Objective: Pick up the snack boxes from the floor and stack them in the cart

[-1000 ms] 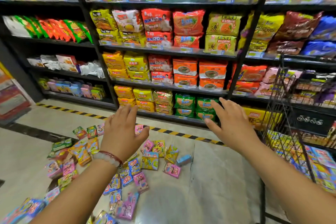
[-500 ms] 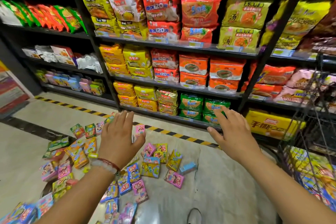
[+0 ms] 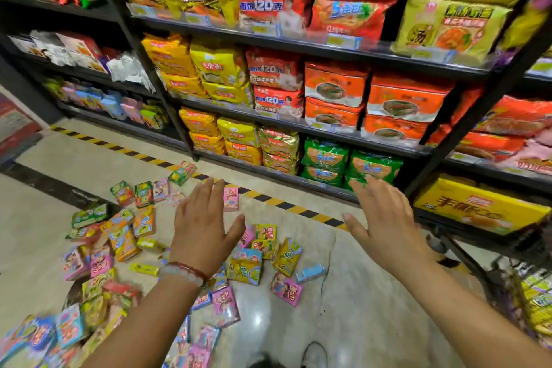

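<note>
**Two empty hands above scattered snack boxes**

Both hands, left hand (image 3: 203, 227) and right hand (image 3: 385, 227), hover palm-down with fingers spread, holding nothing. Snack boxes (image 3: 245, 266) lie strewn on the floor (image 3: 358, 323) below, before stocked shelves (image 3: 298, 125); the cart (image 3: 534, 302) stands at right.

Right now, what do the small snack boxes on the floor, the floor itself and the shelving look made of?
Snack boxes: printed glossy cardboard, probably; flat faces, sharp edges.
Floor: polished stone or tile; it mirrors the lights and has a crack line.
Shelving: black painted metal, seemingly; thin rigid uprights.
</note>
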